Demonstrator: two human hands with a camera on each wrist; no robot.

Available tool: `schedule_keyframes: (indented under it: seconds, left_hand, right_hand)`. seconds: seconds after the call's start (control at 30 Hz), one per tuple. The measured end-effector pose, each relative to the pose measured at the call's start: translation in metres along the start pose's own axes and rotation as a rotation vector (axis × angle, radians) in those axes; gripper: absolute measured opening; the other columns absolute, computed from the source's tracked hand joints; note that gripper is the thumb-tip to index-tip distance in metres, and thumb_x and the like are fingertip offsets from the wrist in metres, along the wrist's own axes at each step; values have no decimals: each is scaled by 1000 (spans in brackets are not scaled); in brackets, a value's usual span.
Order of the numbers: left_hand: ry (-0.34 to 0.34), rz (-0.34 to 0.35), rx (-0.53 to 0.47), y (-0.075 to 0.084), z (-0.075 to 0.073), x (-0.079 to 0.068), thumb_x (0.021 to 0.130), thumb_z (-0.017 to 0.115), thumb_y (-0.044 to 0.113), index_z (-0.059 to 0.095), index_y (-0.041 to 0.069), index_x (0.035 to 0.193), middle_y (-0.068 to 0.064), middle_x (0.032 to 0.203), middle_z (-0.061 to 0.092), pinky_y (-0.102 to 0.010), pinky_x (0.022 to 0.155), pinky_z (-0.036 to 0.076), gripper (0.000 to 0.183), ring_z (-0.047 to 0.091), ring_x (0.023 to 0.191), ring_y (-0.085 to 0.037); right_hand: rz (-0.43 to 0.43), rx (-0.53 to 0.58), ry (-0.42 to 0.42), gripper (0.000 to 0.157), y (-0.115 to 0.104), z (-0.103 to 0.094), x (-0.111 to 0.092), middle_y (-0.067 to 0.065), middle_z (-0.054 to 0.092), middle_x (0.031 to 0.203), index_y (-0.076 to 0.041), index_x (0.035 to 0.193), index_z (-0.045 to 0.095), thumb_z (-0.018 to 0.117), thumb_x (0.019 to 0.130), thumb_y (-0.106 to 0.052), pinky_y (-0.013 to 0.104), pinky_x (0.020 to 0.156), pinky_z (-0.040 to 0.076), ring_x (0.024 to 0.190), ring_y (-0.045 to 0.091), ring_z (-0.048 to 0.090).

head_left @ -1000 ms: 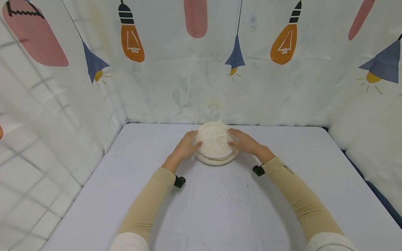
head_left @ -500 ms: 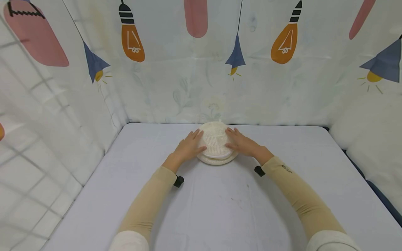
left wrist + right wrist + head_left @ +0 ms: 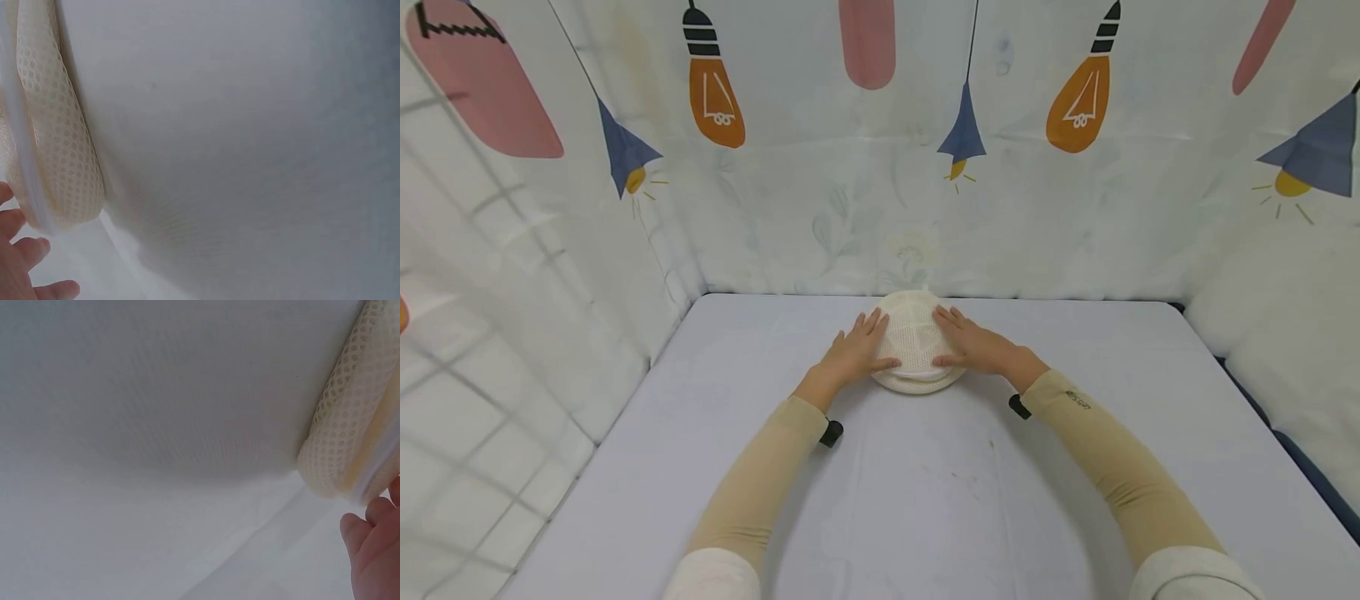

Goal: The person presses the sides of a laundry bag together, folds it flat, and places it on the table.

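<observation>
A round, domed laundry bag [image 3: 914, 337] of cream mesh stands at the far middle of the table, with a white band around it near its base. My left hand [image 3: 853, 350] rests on the bag's left side, fingers spread and fairly straight, thumb along the front. On the other side, my right hand [image 3: 976, 344] lies against the mesh in a similar way. The left wrist view shows the mesh bag [image 3: 69, 144] close up with fingertips [image 3: 34, 250] at its lower end. In the right wrist view, fingers [image 3: 355, 531] are beside the bag's white band [image 3: 381, 456].
A white cloth covers the table [image 3: 917, 500]. Behind it hangs a white curtain [image 3: 820, 217] printed with lamps and bulbs, which also runs along the left side. The table's far edge lies just behind the bag.
Both hands have slid inward over the bag from its outer sides, so their thumbs and fingers now cover more of it. The bag has stayed in about the same place.
</observation>
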State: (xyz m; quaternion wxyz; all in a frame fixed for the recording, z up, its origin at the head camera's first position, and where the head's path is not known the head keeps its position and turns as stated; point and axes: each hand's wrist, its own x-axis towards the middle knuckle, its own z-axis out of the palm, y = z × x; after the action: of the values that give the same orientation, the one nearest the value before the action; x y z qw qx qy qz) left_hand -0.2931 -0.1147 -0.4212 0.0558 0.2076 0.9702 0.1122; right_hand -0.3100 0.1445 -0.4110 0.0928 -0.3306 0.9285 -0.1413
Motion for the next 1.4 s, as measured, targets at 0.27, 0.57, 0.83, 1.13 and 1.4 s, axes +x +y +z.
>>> schedule_keyframes:
  seconds: [0.27, 0.57, 0.83, 1.13, 1.4]
  left_hand:
    - [-34, -14, -71, 4, 0, 0, 84, 51, 61, 3, 13, 150, -5, 155, -6, -67, 100, 16, 95, -2, 139, -32]
    - [-45, -34, -40, 8, 2, 1, 83, 52, 62, 2, 13, 150, -5, 154, -8, -68, 100, 15, 97, -3, 139, -33]
    - [-49, -48, -4, 12, 1, 1, 83, 53, 61, 3, 10, 150, -7, 154, -6, -67, 100, 16, 98, -2, 139, -35]
    - [-41, -51, 2, 11, 4, 4, 81, 54, 62, 4, 9, 150, -9, 154, -5, -67, 100, 16, 100, 0, 139, -36]
    - [-52, -63, 6, 13, 5, 4, 81, 56, 61, 5, 9, 150, -9, 154, -4, -66, 101, 15, 101, -2, 139, -35]
  right_hand:
    - [18, -36, -13, 93, 1, 3, 1, 6, -2, 155, -9, 150, 1, 49, 88, -58, 45, 111, 11, 140, 27, -5]
    - [20, -59, -28, 95, 3, 6, 2, 8, -4, 155, -7, 149, -1, 49, 87, -59, 45, 111, 9, 140, 27, -6]
    - [26, -79, -35, 97, 6, 11, 5, 9, -6, 154, -7, 149, -4, 48, 87, -61, 44, 111, 8, 139, 27, -8]
    - [40, -77, -51, 98, 5, 12, 7, 8, -8, 154, -7, 148, -5, 49, 86, -61, 43, 112, 7, 139, 27, -9]
    - [43, -75, -54, 100, 7, 14, 9, 8, -7, 154, -7, 148, -5, 49, 85, -61, 44, 112, 7, 139, 27, -10]
